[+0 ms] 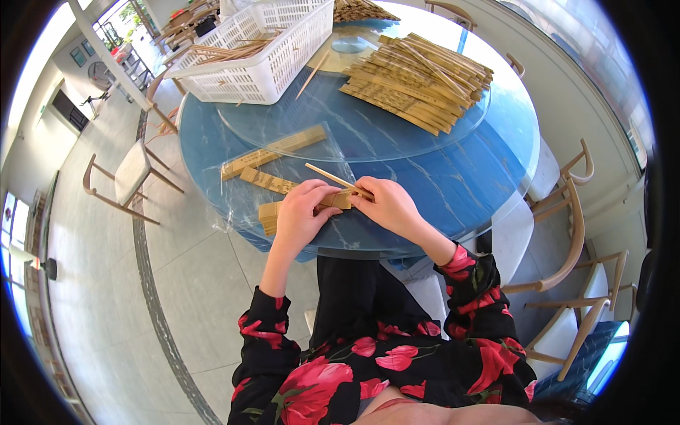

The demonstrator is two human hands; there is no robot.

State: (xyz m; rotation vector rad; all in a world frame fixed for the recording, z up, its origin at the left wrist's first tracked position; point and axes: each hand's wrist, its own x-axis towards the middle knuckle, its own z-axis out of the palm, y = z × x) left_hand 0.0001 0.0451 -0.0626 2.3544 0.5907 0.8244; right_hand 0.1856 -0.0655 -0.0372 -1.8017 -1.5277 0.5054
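Both my hands meet close to the near edge of the round blue table (425,191). My left hand (303,212) pinches a narrow brown paper chopstick sleeve (340,200) with dark print. From the right, my right hand (388,207) grips a pair of thin wooden chopsticks (329,176), their tips pointing up and left; its fingers also touch the sleeve's end. Under and beside my left hand lies a small stack of sleeves (269,218). Just beyond it, another sleeve (262,180) rests at a slant, and more sleeves (297,140) lie on clear plastic film.
A white slatted basket (262,79) with loose chopsticks stands at the far left of the table. One chopstick (313,74) lies beside it. A large heap of sleeves (418,88) sits at the far right on the glass turntable (368,145). Wooden chairs (131,170) surround the table.
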